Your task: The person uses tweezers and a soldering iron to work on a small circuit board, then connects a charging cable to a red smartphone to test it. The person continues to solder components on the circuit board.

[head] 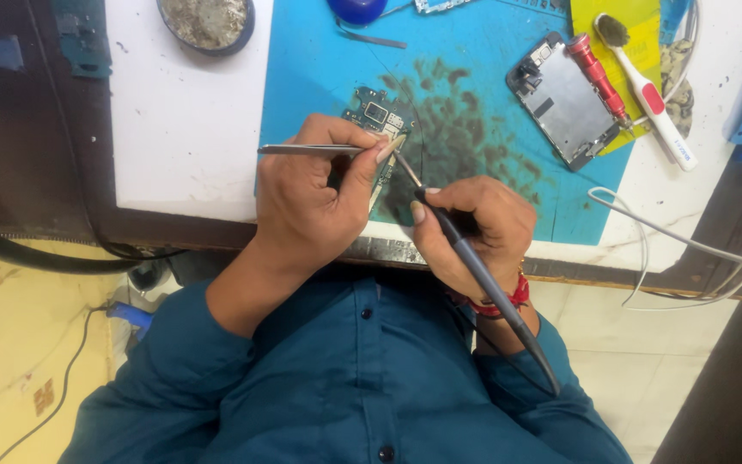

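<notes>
Hiding part of the circuit board, the left hand curls shut around slim metal tweezers, whose tips vanish behind the thumb and fingers. How the tips meet the board cannot be made out. The right hand is closed in a pen grip on a grey soldering iron; its thin tip slants up toward the board's edge, and its handle runs back over the wrist, past a red bracelet. The board, green and studded with small parts, lies on the blue mat, beside a dark, sooty smear. Farther off rest a stripped phone frame with a red screwdriver across its corner, a white brush, and a round tin, cut off at the top edge.
</notes>
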Demonstrator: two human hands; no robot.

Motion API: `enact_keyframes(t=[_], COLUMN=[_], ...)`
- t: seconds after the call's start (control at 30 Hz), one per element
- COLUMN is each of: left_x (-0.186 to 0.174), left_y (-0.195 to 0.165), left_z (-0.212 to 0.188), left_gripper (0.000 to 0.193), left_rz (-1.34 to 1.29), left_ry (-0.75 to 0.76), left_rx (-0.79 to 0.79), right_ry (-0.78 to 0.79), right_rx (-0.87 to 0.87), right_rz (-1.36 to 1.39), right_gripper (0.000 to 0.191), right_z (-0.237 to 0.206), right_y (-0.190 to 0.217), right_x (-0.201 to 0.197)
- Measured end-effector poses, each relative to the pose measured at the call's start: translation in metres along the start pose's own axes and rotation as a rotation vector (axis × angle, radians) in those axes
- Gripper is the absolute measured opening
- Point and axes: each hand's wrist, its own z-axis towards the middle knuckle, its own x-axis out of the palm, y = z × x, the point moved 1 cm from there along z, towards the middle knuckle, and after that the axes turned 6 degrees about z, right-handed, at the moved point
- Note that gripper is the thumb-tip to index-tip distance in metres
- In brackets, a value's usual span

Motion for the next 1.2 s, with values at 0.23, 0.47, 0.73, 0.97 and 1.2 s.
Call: enact_keyframes(t=[0.23,0.47,0.73,0.97,1.2], left_x=[0.0013,0.0017,0.0013,0.0007,0.0007], left_y=[0.0017,0.0026,0.0018,-0.0001,0.0002], left_z=[0.0013,0.0017,0.0016,0.0015,0.0015], left_gripper=[0.011,0.011,0.011,0.011,0.011], left_rz=[0.017,0.014,-0.007,0.014,-0.016], left_ry=[0.016,0.015,-0.003,-0.005,0.001], left_rx=[0.016,0.028,0.019,0.013,0.006], right_ry=[0.001,0.013,0.011,0.013,0.015], right_rx=[0.012,-0.013,0.011,-0.006,-0.002], right_rz=[-0.031,-0.031,-0.019,-0.020,-0.020], right_gripper=[0.017,0.018,0.016,0.018,0.018], right_z=[0.0002,0.0018,0.0024,0.0026,0.0023], right_y=[0.0021,0.0028,0.0032,0.0034,0.0033], right_x=[0.0006,0.0004,0.0002,0.0002,-0.0003])
